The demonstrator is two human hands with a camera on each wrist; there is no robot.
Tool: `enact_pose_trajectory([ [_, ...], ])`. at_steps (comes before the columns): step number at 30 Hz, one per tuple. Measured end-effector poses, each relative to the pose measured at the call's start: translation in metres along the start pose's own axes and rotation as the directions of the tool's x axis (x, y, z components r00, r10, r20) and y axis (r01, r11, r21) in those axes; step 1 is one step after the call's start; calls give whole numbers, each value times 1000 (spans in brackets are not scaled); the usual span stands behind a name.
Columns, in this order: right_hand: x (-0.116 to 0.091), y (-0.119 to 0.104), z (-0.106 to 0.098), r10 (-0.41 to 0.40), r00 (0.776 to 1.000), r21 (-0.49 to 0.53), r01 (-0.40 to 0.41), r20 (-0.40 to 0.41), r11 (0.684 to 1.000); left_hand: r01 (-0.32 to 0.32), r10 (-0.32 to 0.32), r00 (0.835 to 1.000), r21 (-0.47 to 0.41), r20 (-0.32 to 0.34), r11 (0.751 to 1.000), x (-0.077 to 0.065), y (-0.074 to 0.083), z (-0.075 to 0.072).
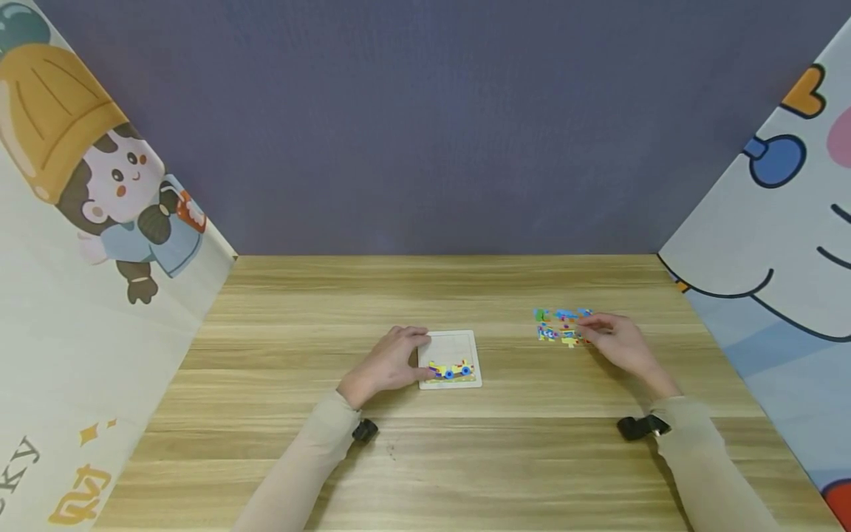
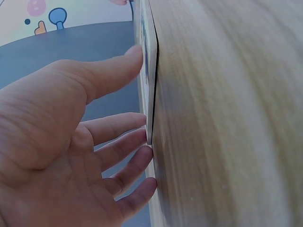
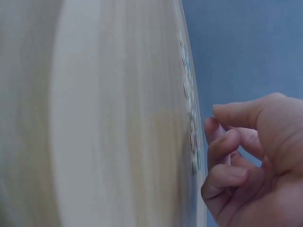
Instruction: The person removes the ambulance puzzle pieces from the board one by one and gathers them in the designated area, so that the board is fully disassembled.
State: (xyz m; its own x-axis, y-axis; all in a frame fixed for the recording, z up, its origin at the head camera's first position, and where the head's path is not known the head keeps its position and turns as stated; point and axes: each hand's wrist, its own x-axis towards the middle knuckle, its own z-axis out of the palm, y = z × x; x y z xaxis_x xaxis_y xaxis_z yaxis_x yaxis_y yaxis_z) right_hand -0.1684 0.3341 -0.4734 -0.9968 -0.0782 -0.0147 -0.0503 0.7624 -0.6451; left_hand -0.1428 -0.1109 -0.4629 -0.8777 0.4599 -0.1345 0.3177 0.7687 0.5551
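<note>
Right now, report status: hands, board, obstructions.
Left fingers at puzzle board; right fingers at loose pieces, none visibly held. Board partly filled. Possible obstruction: left thumb over its edge.

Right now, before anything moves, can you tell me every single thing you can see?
Table: one, wood-brown, below the hands' work
Puzzle board: one, whitish, on the table
Partial picture: one, yellow with blue circles, in the board's near part
Loose pieces: several, too small to count, mixed colours, right of the board
Back wall: one, dark blue-grey, behind the table
Cartoon panels: two, mostly pale, left and right sides
Wrist devices: two, black, one per wrist
Sleeves: two, beige, on both arms
Left hand: one, bare, at the board's left edge
Right hand: one, bare, by the loose pieces
</note>
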Motion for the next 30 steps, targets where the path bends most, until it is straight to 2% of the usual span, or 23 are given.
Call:
enact_pose_trajectory([
  [16, 1, -30, 27, -53, 998, 22, 52, 43, 998, 6, -6, 1000, 17, 2, 1000, 0, 1, 1],
  [25, 4, -44, 44, -98, 994, 83, 93, 55, 992, 3, -3, 1000, 20, 5, 1000, 0, 2, 0],
  [30, 5, -51, 53, -108, 991, 84, 101, 83, 991, 11, -11, 1000, 22, 11, 1000, 0, 3, 0],
])
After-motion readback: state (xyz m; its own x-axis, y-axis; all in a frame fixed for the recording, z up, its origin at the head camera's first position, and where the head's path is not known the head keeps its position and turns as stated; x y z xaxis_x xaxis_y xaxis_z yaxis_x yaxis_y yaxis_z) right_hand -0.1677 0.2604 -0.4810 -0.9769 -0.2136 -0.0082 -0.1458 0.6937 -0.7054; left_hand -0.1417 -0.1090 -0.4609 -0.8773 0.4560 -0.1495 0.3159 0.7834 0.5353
